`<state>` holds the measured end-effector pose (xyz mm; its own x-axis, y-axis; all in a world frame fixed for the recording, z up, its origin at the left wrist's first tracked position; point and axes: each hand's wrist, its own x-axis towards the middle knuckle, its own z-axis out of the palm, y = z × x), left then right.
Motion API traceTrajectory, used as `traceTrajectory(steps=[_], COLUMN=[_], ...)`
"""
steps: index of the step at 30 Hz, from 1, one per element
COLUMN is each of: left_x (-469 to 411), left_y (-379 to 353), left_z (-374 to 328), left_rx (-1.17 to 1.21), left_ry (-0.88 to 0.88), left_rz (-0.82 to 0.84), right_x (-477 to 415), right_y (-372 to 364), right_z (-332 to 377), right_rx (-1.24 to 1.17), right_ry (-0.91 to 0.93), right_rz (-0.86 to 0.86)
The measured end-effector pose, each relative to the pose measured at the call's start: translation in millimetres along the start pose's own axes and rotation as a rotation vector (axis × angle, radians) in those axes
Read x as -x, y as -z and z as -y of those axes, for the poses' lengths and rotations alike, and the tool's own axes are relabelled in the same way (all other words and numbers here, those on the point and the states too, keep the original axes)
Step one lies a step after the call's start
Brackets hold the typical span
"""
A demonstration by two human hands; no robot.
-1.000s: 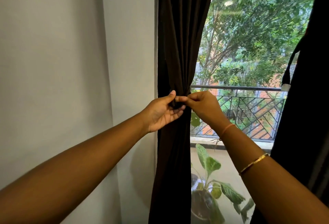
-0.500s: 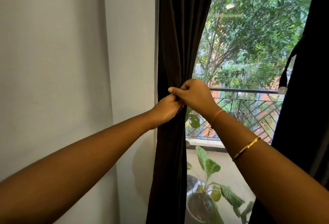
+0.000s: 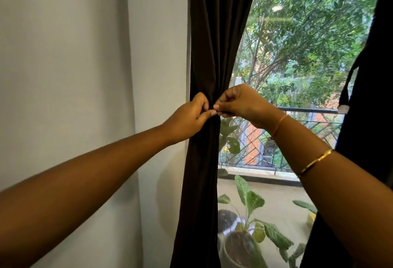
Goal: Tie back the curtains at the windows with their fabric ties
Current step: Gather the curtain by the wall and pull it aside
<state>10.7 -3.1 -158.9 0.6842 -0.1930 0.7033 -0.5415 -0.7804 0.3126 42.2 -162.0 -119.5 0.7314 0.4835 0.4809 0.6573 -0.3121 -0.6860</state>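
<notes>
A dark brown curtain [image 3: 214,40] hangs gathered at the window's left side, narrowing to a waist at hand height. My left hand [image 3: 190,116] and my right hand [image 3: 240,102] meet in front of that waist. Both pinch the ends of a thin dark fabric tie [image 3: 217,112], of which only a short piece shows between the fingertips. The rest of the tie is hidden behind the hands and the curtain. A second dark curtain [image 3: 370,97] hangs at the right edge, with a dark strap [image 3: 345,89] dangling beside it.
A pale grey wall [image 3: 74,76] fills the left. Beyond the window glass are a balcony railing [image 3: 308,110], trees and a potted leafy plant [image 3: 248,225] low down by the curtain's foot.
Both hands have stayed at the curtain's waist. My right hand has lifted slightly and now pinches the tie end against my left fingertips instead of covering the left hand.
</notes>
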Motion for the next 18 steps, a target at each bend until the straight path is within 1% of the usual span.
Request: traceTrajectory(steps=[2,4,7,8,10,12,14,16,18], left_x=[-2,-6,-17,-21,-27,-30,-32,-30,-25], left_y=[4,8,15,17,22,27,29,28,27], left_z=[1,0,-2,-3,-3,-1,2,4,5], left_rx=[-0.142,-0.319,-0.575,-0.623,-0.625,-0.606,-0.640,-0.678,-0.697], left_ry=[-0.056,-0.074,-0.131,-0.153,-0.180,-0.211,-0.271,-0.352,-0.449], left_rz=[0.055,0.114,0.153,0.173,0.224,0.269,0.269,0.233,0.185], right_x=[4,6,9,9,12,16,17,18,20], right_y=[1,-2,-10,-12,-16,-24,-30,-32,-30], right_z=[-1,-2,-4,-6,-10,-14,-17,-18,-17], right_rx=[0.033,0.199,0.438,0.485,0.531,0.495,0.389,0.168,-0.126], right_ry=[0.024,0.088,0.185,0.217,0.276,0.311,0.278,0.168,0.064], right_rz=[-0.030,-0.091,-0.183,-0.216,-0.286,-0.333,-0.353,-0.337,-0.282])
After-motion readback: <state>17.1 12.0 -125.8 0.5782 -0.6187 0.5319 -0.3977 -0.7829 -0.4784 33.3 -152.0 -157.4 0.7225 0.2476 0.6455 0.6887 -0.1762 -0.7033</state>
